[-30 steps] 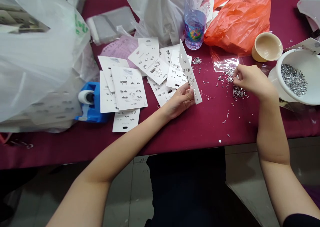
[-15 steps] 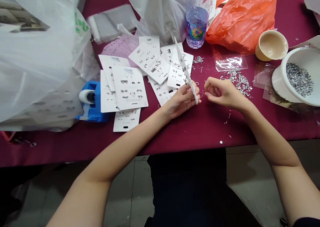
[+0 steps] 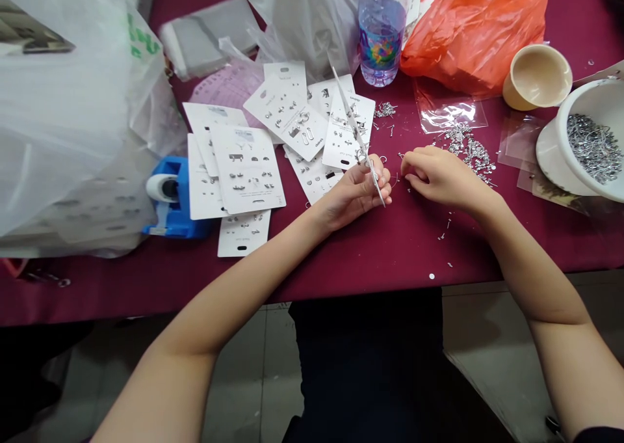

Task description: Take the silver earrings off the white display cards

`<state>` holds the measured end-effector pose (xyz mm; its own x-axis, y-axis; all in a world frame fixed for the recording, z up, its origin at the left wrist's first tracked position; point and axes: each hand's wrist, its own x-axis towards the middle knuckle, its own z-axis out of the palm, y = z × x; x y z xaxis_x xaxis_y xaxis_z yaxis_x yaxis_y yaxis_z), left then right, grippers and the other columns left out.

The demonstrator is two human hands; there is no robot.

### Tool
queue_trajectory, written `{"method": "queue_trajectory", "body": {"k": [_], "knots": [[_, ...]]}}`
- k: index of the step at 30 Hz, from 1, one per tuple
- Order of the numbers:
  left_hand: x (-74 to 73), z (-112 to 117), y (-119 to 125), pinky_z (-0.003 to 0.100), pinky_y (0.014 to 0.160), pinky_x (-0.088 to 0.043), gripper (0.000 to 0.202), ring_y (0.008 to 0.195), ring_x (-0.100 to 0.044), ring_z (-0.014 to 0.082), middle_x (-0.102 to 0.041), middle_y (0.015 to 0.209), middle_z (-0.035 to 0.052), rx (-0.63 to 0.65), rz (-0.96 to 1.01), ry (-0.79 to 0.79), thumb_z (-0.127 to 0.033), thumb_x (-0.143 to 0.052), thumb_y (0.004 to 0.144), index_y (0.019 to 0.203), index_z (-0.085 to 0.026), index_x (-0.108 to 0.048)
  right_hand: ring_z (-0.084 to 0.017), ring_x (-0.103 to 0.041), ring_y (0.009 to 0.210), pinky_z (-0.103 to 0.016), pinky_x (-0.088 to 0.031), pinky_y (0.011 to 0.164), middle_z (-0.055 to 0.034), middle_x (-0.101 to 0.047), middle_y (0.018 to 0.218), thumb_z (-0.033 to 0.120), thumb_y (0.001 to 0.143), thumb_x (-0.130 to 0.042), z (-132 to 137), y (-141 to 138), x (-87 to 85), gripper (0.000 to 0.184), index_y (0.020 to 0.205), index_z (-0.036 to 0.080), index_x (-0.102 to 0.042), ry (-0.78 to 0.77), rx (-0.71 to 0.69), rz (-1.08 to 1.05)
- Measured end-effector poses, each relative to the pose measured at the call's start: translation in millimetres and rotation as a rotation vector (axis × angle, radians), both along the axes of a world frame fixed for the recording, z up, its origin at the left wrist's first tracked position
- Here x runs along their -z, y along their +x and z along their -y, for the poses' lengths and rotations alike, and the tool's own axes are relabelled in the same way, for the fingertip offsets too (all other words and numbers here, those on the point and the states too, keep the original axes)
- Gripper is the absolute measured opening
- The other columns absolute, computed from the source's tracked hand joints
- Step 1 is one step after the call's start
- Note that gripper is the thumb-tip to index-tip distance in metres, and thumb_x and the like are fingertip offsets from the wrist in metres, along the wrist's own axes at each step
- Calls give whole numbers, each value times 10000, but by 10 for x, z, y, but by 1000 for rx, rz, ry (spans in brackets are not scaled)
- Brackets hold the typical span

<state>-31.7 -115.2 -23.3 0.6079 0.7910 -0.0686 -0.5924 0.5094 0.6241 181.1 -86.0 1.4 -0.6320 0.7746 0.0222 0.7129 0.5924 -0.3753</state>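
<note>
My left hand is closed on a white earring card, held tilted up and seen nearly edge-on. Small metal earrings are fixed to the card's face, and a thin hoop shows beside the fingertips. Just right of it, my right hand is low over the cloth, fingers curled and thumb drawn in; whatever the fingertips hold, if anything, is hidden. Loose earring pieces lie scattered beyond the right hand. More earring cards overlap in a pile to the left.
A blue tape dispenser and a large white plastic bag stand at left. Farther back are a water bottle and an orange bag. At right sit a beige cup and a white tub with metal pieces in it.
My right hand has turned palm-down and its fingers have dropped toward the cloth. The left hand still holds the card, now more edge-on. The view has shifted slightly.
</note>
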Motion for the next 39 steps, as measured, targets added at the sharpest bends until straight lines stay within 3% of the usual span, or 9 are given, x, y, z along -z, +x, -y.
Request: {"method": "queue_trajectory", "body": {"k": [19, 23, 26, 29, 39], "knots": [[-73, 13, 23, 163, 642, -572, 465, 590, -569, 40, -549, 674, -78, -31, -67, -46, -293, -978, 589, 722, -175, -548, -221, -549, 855, -319, -357, 701, -107, -648, 912, 96, 921, -467, 48, -99, 26, 122, 884, 175, -552, 14, -56, 82], [-49, 1, 25, 163, 648, -565, 433, 590, -574, 40, -553, 676, -73, -21, -44, -32, -306, -964, 621, 720, -175, -564, -152, -480, 698, -289, -357, 657, -18, -552, 745, 74, 847, -520, 68, -103, 9, 112, 848, 186, -523, 21, -41, -169], [-4, -6, 26, 160, 644, -553, 398, 601, -593, 44, -564, 682, -62, -1, -39, -16, -326, -940, 666, 717, -169, -578, -95, -429, 584, -240, -348, 567, 45, -493, 657, 85, 828, -560, 137, -134, -86, 111, 846, 192, -533, -99, -38, -481], [50, -9, 27, 155, 636, -537, 376, 607, -603, 44, -578, 692, -55, 13, -55, -1, -317, -933, 679, 730, -167, -592, -73, -453, 570, -212, -352, 522, 46, -534, 656, 101, 840, -579, 224, -192, -169, 85, 851, 183, -560, -219, -73, -667], [149, -3, 19, 170, 639, -545, 258, 591, -621, 49, -613, 714, -43, 41, -31, 75, -332, -856, 788, 784, -178, -648, -54, -461, 577, -198, -331, 501, 39, -561, 666, 83, 841, -583, 242, -219, -174, 85, 839, 166, -567, -274, -62, -746]]}}
